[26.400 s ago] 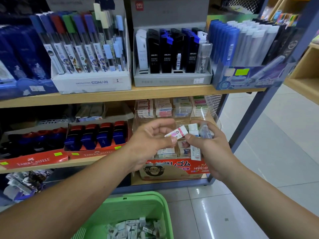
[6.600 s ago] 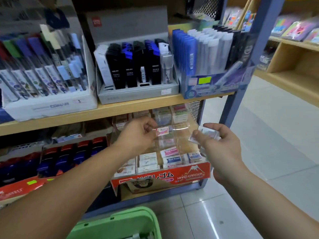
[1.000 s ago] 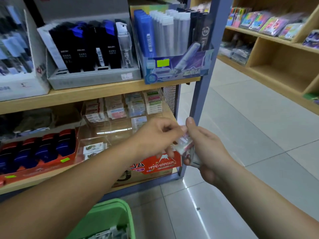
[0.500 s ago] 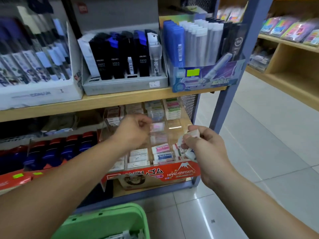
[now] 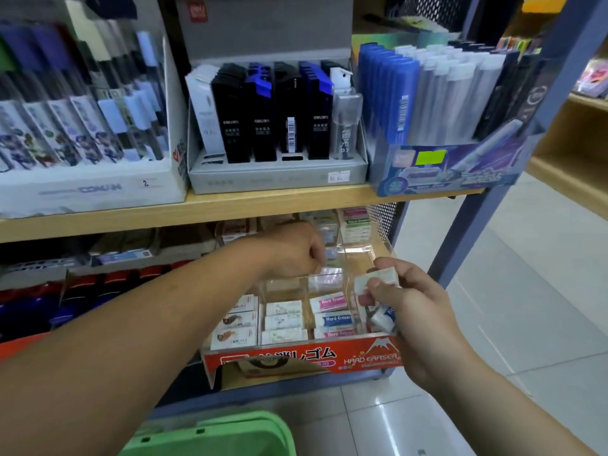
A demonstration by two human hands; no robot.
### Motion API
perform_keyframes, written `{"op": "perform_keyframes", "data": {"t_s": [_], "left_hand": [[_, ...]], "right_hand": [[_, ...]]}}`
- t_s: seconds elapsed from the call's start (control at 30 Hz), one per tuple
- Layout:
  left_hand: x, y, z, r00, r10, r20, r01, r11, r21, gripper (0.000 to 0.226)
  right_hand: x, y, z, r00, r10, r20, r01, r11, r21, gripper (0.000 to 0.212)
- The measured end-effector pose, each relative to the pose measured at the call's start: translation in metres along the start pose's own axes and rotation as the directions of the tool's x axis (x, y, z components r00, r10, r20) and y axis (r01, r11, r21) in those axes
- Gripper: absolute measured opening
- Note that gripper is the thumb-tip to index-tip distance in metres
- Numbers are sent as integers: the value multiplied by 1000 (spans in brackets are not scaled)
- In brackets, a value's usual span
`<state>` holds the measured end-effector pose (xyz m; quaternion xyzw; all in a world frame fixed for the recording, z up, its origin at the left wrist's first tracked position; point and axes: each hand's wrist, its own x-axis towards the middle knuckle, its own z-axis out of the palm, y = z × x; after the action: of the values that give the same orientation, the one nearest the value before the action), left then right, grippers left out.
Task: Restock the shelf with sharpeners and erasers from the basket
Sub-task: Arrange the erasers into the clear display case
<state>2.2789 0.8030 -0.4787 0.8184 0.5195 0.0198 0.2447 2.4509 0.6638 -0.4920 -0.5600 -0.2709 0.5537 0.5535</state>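
- Left hand [image 5: 292,251] hovers over the rear cells of the tray [image 5: 362,250], at 10 o'clock from the right hand; its fingers are curled, but I cannot tell whether they pinch anything
- Right hand [image 5: 404,304], at the tray's 3 o'clock edge, grips a small bunch of erasers [image 5: 378,279], thumb on the top one
- More erasers fill the front cells; the basket [image 5: 230,432] sits at 6 o'clock, below the shelf [image 5: 230,205]
- Risk: the loose bunch may slip as one piece is picked off and fall to the floor
- Risk: the left forearm crossing the tray could nudge it, or a piece could land in the wrong cell
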Motion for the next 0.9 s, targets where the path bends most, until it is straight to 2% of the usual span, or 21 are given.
{"op": "perform_keyframes", "data": {"t_s": [0.07,0.13,0.17,0.23,0.3,0.37,0.5,0.67,0.9], "left_hand": [[1,-1,2,1000,-15,16,14,998,62,15],[-4,3,5,996,-23,-90,32,995,99,21],[-10,7,5,986,-12,-164,18,999,37,22],[-24,16,8,978,30,-207,-89,954,-286,15],[-43,26,12,987,113,-112,-155,830,-535,20],[-57,31,19,982,175,-68,-181,775,-605,28],[-62,25,20,992,100,-71,-122,720,-683,38],[-63,19,9,998,61,-27,-62,713,-698,27],[-84,-19,-6,996,-49,-78,-9,793,-609,18]], "right_hand": [[0,-2,-2,999,19,31,-20,999,39,23],[0,-4,-4,997,32,65,-36,998,59,27],[0,-4,-4,996,35,78,-41,997,71,28],[1,-3,-4,995,37,92,-46,994,101,31],[2,-1,-2,994,28,109,-42,991,123,34],[1,-1,1,993,20,118,-35,991,130,36],[-2,-2,3,993,35,113,-47,994,98,29],[-8,-5,7,996,15,88,-14,1000,-19,19],[-11,-10,12,976,146,161,-144,989,-24,40]]}}
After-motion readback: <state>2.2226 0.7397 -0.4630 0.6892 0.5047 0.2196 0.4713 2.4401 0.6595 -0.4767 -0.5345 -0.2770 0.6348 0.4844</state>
